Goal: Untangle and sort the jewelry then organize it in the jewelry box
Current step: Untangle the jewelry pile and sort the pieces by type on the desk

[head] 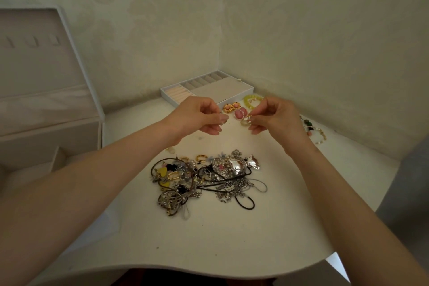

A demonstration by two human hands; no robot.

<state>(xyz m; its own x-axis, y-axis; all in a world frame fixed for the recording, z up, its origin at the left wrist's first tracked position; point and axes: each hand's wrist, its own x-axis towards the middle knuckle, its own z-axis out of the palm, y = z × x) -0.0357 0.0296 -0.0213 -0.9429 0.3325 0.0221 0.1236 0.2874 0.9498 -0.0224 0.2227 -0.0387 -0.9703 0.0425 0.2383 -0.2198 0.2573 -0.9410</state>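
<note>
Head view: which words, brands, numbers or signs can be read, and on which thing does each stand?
No text can be read.
The jewelry box, tray and table: no print visible.
The jewelry pile and the small earring pinched in the right hand: any stamp is too small to read.

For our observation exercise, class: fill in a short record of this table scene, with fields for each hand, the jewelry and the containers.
Left hand: raised, fingertips pinched; contents too small to tell
Right hand: raised, pinches a small pale piece
Tangled pile: mid-table, nearer than the hands
Set aside: pink earrings, yellow-green bracelet, beyond the hands
Tray: back corner, by the wall
Jewelry box: left, lid open
</note>
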